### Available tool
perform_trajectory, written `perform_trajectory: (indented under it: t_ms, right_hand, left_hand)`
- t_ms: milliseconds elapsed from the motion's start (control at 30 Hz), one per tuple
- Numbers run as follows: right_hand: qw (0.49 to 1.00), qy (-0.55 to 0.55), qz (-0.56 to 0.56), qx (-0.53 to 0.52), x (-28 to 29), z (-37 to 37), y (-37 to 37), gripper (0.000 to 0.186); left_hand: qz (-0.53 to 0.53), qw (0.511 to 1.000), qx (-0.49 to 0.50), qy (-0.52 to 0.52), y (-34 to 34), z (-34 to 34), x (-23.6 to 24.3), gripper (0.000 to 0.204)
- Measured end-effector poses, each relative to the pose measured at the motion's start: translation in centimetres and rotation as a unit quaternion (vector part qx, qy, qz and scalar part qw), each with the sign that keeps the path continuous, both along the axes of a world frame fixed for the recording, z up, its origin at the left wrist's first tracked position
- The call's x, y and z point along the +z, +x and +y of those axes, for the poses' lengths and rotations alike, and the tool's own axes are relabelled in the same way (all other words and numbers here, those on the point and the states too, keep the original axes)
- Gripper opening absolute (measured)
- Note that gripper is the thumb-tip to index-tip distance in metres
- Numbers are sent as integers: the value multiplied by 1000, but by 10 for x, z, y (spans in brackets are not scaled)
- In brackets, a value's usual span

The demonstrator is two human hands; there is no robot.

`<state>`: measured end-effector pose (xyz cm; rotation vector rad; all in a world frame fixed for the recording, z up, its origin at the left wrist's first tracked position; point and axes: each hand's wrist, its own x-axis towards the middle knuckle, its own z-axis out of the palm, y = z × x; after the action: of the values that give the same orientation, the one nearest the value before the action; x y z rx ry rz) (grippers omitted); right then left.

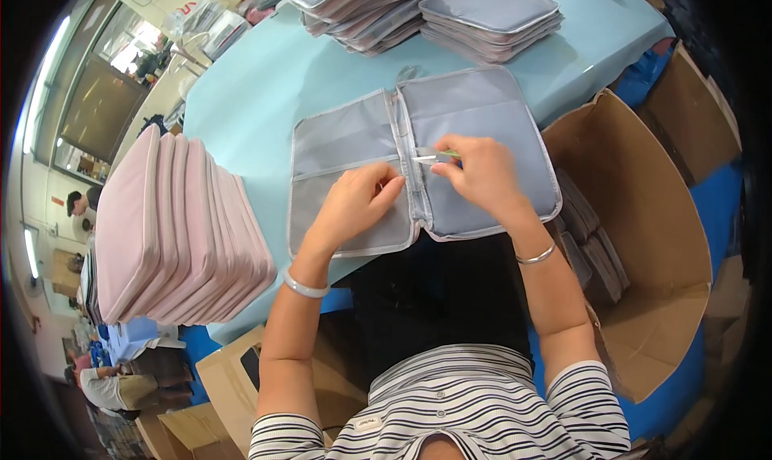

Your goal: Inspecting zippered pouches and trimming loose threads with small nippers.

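Observation:
A grey fabric zip case [482,106] lies opened flat on the pale blue table, with pockets and a narrow centre strip. My right hand [482,174] grips a small metal cutting tool [426,158] with a green handle, its metal end at the centre strip. My left hand [362,207] rests over the case's left panel beside the strip, fingers curled; what they hold, if anything, is hidden.
Pink cases [173,235] stand stacked at left; grey stacks [482,14] [354,10] lie at the back of the table [233,106]. An open cardboard box [651,243] with grey items is at right. Other people [112,388] are at far left.

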<state>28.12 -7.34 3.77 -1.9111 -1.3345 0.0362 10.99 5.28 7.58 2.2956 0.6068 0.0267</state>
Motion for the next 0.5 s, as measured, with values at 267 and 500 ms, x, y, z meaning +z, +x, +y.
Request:
perform_trajectory:
  t_ms: [267, 500]
  right_hand:
    - [998, -22, 56, -15, 2, -7, -7, 27]
    - [998, -7, -59, 7, 3, 0, -15, 20]
  left_hand:
    - [-129, 980, 102, 116, 29, 22, -29, 23]
    - [-165, 981, 82, 64, 26, 31, -40, 15]
